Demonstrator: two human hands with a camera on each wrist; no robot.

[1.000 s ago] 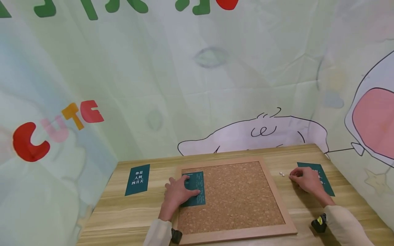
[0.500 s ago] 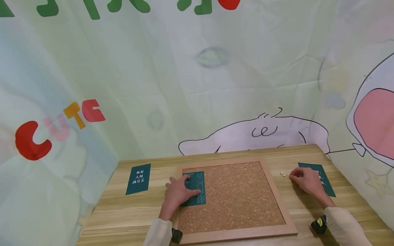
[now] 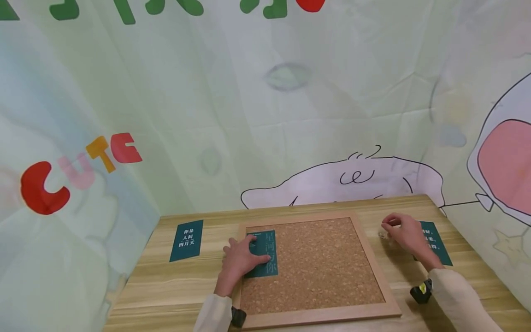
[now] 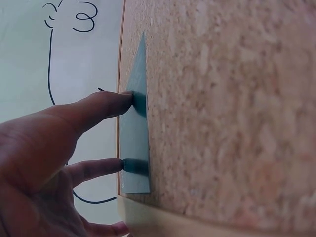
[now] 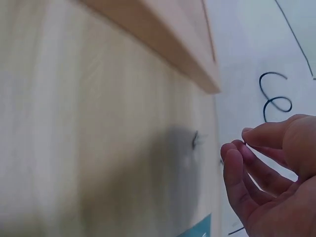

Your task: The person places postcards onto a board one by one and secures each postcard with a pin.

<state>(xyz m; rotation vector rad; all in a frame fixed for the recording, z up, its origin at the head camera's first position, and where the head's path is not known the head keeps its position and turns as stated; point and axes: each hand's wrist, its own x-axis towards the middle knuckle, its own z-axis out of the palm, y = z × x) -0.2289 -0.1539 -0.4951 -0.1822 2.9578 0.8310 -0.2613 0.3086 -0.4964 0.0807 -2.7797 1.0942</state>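
My left hand [image 3: 238, 262] presses a dark green card [image 3: 271, 246] flat onto the left part of a wood-framed cork board [image 3: 319, 272]. In the left wrist view, the thumb [image 4: 116, 102] and a finger [image 4: 98, 169] touch the card, spread apart. To the right of the board, my right hand [image 3: 406, 233] is raised above the table with thumb and fingertips pinched together. A tiny dark bit shows between them in the right wrist view, seemingly a pin, mostly hidden by the fingers. Small pins [image 3: 381, 236] with pale heads lie on the table below that hand.
Another green card [image 3: 186, 251] with white characters lies left of the board. A third card [image 3: 439, 244] lies at the right, partly covered by the right hand. The wooden table [image 3: 149, 286] ends at a printed cloth backdrop [image 3: 199, 115].
My right hand has lifted off the table and moved slightly up and left, its fingertips still pinched. The left hand stays on the card.
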